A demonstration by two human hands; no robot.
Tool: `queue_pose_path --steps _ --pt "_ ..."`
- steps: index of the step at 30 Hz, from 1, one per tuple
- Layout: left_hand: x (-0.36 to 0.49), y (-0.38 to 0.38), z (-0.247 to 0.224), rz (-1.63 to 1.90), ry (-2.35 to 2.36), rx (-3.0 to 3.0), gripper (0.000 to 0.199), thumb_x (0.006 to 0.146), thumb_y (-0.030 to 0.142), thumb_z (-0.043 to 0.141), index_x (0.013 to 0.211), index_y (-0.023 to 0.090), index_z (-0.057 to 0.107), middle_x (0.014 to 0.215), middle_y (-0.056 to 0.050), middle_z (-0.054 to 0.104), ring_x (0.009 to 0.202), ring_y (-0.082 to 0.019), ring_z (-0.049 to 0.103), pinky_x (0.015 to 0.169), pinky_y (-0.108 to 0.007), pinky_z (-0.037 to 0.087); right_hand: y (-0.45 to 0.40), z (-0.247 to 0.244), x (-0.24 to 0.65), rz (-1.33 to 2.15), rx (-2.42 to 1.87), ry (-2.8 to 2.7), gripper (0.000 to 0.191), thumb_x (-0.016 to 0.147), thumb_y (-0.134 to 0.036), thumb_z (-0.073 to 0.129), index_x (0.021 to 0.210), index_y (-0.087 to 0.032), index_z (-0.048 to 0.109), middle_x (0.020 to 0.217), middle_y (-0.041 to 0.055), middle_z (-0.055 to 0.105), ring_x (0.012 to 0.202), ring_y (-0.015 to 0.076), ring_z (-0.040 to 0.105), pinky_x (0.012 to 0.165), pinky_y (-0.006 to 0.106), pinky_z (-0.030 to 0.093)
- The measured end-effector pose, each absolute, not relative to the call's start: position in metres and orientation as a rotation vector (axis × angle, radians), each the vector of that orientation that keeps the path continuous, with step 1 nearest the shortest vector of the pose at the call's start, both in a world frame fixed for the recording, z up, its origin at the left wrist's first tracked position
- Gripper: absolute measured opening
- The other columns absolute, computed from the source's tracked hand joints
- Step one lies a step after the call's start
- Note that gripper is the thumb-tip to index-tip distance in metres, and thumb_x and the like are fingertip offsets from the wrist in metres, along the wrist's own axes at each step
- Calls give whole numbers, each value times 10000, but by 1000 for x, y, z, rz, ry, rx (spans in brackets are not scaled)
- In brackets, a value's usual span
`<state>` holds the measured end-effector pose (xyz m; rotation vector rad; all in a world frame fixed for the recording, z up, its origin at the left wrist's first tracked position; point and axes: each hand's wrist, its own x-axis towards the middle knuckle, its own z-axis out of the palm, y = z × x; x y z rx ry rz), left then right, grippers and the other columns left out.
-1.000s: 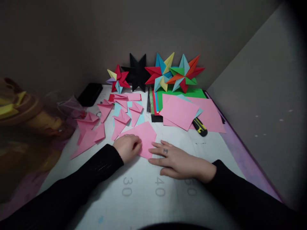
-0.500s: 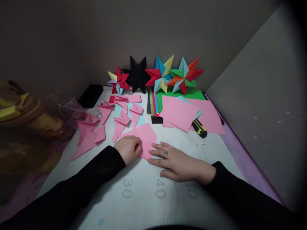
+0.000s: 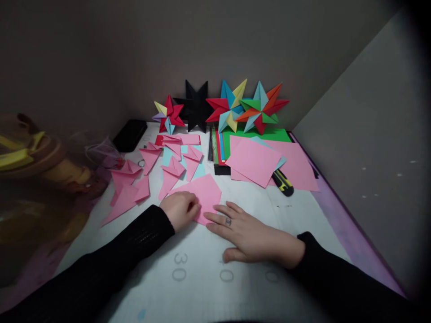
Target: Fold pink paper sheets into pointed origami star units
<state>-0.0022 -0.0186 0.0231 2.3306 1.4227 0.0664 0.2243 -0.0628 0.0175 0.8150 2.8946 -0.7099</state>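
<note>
A pink paper (image 3: pixel 209 194) with folded edges lies flat on the white mat (image 3: pixel 202 296). My left hand (image 3: pixel 180 210) is closed, its curled fingers pressed on the left part of this paper; whether anything is inside them is hidden. My right hand (image 3: pixel 239 231) lies flat with fingers spread, its fingertips on the paper's lower right edge. Behind and left of the paper are several folded pink pieces, among them one (image 3: pixel 172 172) just behind my left hand and a larger one (image 3: pixel 129 199) farther left.
Pink sheets (image 3: pixel 254 161) lie on a stack of coloured paper (image 3: pixel 262 133) at the back right, beside a black and yellow cutter (image 3: pixel 283 183). Paper stars (image 3: pixel 197 105) lean against the wall. A black phone (image 3: pixel 130 135) lies back left.
My right hand's fingertips have slid slightly left on the paper, and its thumb has spread lower. The left hand stays on the paper. The whole view has shifted slightly.
</note>
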Motion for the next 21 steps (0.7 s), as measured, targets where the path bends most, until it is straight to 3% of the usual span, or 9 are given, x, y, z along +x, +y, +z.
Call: queue_pose_path --steps 7,21 --pt "-1 -19 22 60 1429 2350 235 861 306 437 786 192 628 801 -48 664 754 -208 600 646 -302 403 -64 13 223 -764 810 2880 864 826 -583 536 1480 -162 159 1515 155 239 1400 358 103 1098 607 42" --pt "1 -21 21 52 1466 2355 231 854 308 443 806 202 642 826 -50 679 777 -220 611 655 -315 411 -66 17 223 -769 809 2856 793 842 -529 556 1471 -186 215 1516 134 257 1403 340 137 1118 568 70"
